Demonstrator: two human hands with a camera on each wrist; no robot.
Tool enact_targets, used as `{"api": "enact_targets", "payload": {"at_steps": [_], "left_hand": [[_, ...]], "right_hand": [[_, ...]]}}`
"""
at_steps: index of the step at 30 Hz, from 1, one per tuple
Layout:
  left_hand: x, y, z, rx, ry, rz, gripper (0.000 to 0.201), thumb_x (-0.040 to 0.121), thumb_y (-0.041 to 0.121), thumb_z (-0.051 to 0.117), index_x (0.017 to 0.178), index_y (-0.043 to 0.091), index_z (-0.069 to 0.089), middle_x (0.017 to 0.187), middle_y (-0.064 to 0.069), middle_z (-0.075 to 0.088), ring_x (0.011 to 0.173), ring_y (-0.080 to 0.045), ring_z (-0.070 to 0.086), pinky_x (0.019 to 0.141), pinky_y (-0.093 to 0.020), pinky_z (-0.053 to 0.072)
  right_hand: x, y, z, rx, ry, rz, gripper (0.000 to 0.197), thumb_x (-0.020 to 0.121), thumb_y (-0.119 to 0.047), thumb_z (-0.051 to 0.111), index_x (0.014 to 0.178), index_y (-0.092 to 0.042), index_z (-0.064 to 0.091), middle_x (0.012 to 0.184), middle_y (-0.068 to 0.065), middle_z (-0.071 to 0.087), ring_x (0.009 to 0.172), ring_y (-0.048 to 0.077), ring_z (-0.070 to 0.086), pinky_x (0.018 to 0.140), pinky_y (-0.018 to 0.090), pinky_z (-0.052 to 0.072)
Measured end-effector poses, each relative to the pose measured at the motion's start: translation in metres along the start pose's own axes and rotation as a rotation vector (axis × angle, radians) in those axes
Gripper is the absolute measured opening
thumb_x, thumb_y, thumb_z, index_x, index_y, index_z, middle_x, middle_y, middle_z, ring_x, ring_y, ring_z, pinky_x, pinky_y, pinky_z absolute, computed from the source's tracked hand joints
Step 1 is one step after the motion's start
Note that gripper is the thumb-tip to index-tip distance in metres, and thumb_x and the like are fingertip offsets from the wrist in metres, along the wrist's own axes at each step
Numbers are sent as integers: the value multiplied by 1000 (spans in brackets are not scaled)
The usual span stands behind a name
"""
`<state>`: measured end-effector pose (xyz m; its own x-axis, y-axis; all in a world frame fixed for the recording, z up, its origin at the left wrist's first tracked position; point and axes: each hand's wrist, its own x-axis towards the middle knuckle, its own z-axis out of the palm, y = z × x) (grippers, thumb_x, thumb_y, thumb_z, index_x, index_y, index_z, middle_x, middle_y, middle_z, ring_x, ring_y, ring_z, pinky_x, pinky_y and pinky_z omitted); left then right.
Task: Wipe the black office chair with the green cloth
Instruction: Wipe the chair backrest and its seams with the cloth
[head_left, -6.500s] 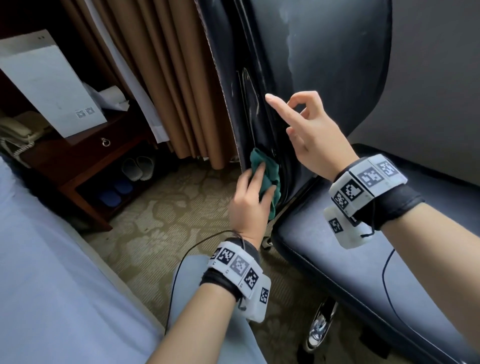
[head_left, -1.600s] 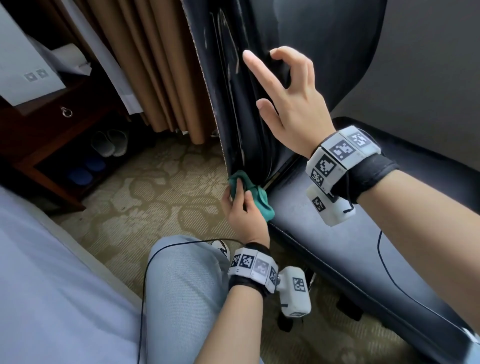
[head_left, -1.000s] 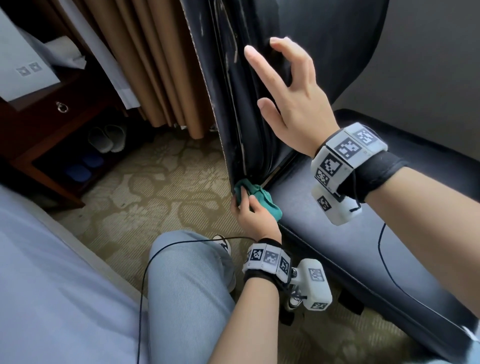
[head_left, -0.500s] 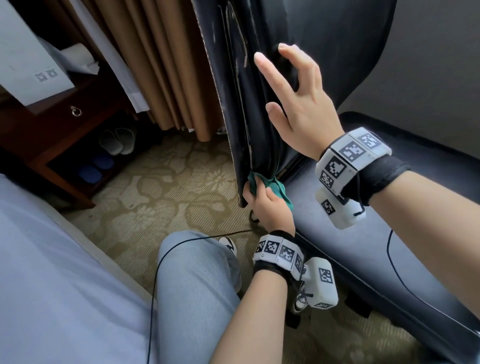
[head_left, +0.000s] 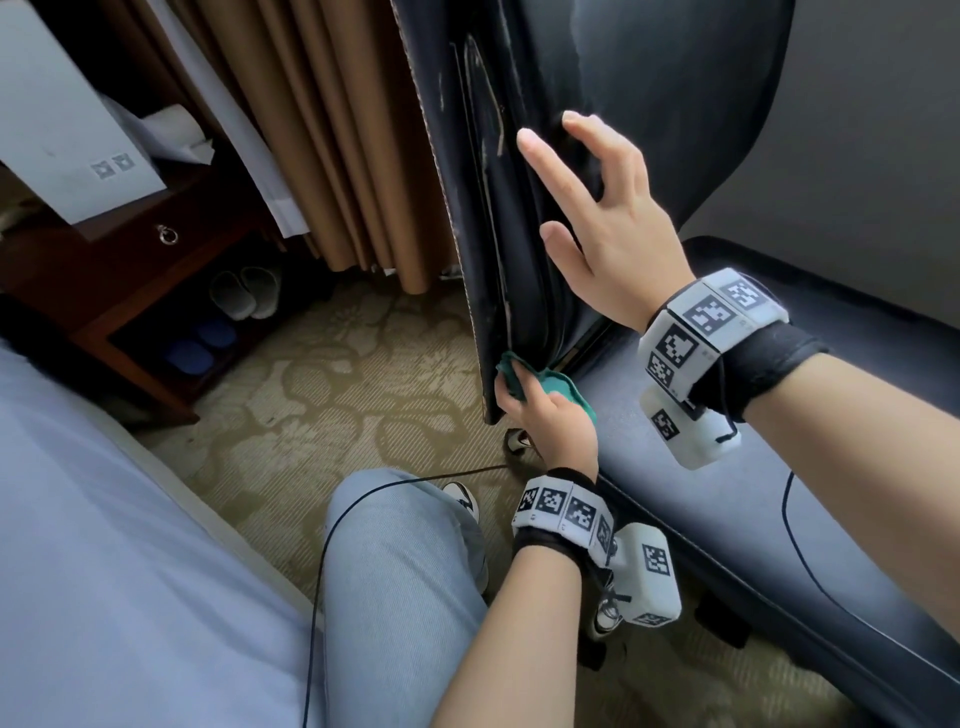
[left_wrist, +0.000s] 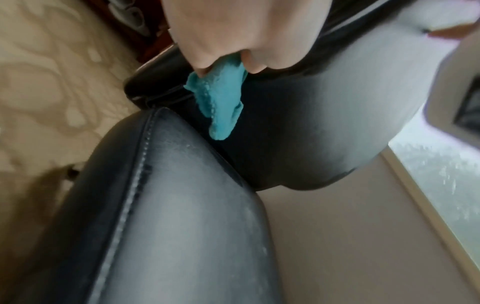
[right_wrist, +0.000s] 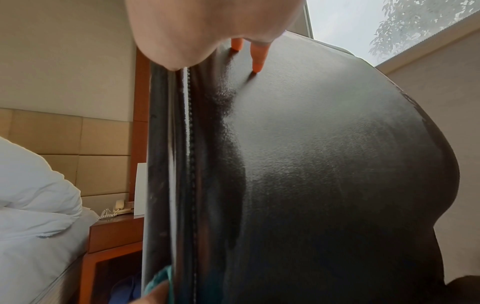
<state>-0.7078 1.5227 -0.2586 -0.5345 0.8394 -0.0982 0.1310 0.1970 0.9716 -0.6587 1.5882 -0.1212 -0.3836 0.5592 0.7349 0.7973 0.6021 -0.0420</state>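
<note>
Head view: the green cloth (head_left: 545, 384) is gripped bunched in the left hand (head_left: 553, 421) and pressed at the bottom corner of the chair back (head_left: 498, 208), right where it meets the seat (head_left: 727, 493). Compared with a few seconds ago, the cloth has been carried down the side edge of the back from about mid-height to its lowest point, so that edge looks covered top to bottom, and the seat is judged to be the next area. The right hand (head_left: 602, 228) is held open with fingers spread, its fingertips on the front face of the back, apparently steadying it, much as in the previous second. Curtains (head_left: 332, 130), a wooden nightstand (head_left: 156, 270), slippers (head_left: 244, 293) under it and the bed (head_left: 104, 571) are seen only here. Left wrist view: the cloth (left_wrist: 221, 98) is shown hanging out from between curled fingers (left_wrist: 202, 61), its free end dangling just above the seat seam (left_wrist: 135, 174); this loose tail is mostly hidden by the hand in the head view. Right wrist view: straight fingertips (right_wrist: 258, 55) are seen touching the grained front of the chair back (right_wrist: 337, 164), contact which the head view leaves unclear; a sliver of cloth (right_wrist: 158, 277) shows at the lower edge, and a telephone (right_wrist: 119, 205) beyond.
</note>
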Motion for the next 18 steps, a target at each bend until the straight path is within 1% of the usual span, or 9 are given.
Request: {"api": "enact_targets", "payload": {"at_steps": [2, 4, 8, 9, 11, 13, 14, 16, 18], "left_hand": [[2, 7, -1, -70, 25, -8, 51, 94, -10, 31, 142, 6, 36, 152, -10, 15, 140, -21, 17, 107, -11, 16], [2, 13, -4, -140, 59, 43, 53, 92, -12, 31, 141, 6, 39, 150, -9, 20, 139, -20, 19, 114, -23, 19], [4, 23, -7, -263, 41, 95, 59, 87, -11, 35, 142, 11, 38, 145, 2, 22, 131, -7, 19, 108, -11, 15], [4, 24, -8, -283, 36, 81, 60, 86, -10, 36, 142, 11, 38, 146, 2, 21, 132, -8, 19, 109, -14, 16], [3, 21, -9, -329, 23, 42, 63, 81, -7, 35, 142, 11, 37, 148, -5, 21, 137, -16, 20, 115, -26, 19], [2, 15, -10, -323, -2, -19, 64, 83, -9, 33, 143, 11, 36, 150, -7, 19, 139, -21, 20, 116, -32, 20], [1, 12, -10, -298, -15, -49, 64, 84, -13, 31, 143, 11, 35, 151, -7, 18, 140, -21, 19, 116, -28, 19], [0, 9, -11, -260, -39, -88, 65, 85, -16, 29, 144, 11, 33, 152, -7, 14, 140, -21, 18, 107, -13, 17], [-1, 11, -12, -254, -68, -107, 65, 87, -15, 30, 146, 12, 30, 153, -7, 11, 140, -20, 18, 103, -10, 18]], "right_hand": [[0, 0, 0, -1, -3, 4, 54, 90, -18, 44, 142, -20, 30, 138, 1, 15, 132, 27, 20, 74, 25, 41], [0, -1, 1, 1, -6, 7, 55, 90, -18, 44, 143, -20, 30, 138, 1, 15, 133, 26, 19, 74, 24, 39], [-1, -1, 3, -1, 0, 18, 55, 90, -17, 44, 143, -21, 29, 141, 3, 17, 133, 26, 19, 74, 24, 41], [-1, -2, 3, 1, 2, 24, 55, 90, -16, 44, 143, -21, 29, 142, 7, 20, 133, 26, 20, 74, 25, 43], [-1, -2, 3, 4, 9, 29, 55, 90, -16, 45, 143, -21, 30, 143, 13, 26, 133, 28, 22, 75, 29, 47], [-1, -1, 4, 2, 19, 19, 55, 90, -16, 45, 142, -21, 31, 141, 9, 23, 133, 28, 23, 78, 31, 49], [-1, -1, 4, 0, 23, 13, 55, 90, -17, 46, 142, -20, 31, 140, 6, 21, 133, 28, 23, 78, 31, 49], [-2, 0, 5, 0, 27, 10, 54, 90, -17, 46, 142, -21, 31, 139, 3, 18, 133, 28, 23, 77, 30, 48], [-2, -1, 5, -1, 37, 14, 54, 90, -17, 46, 142, -22, 30, 139, 1, 18, 133, 29, 24, 77, 30, 48]]}}
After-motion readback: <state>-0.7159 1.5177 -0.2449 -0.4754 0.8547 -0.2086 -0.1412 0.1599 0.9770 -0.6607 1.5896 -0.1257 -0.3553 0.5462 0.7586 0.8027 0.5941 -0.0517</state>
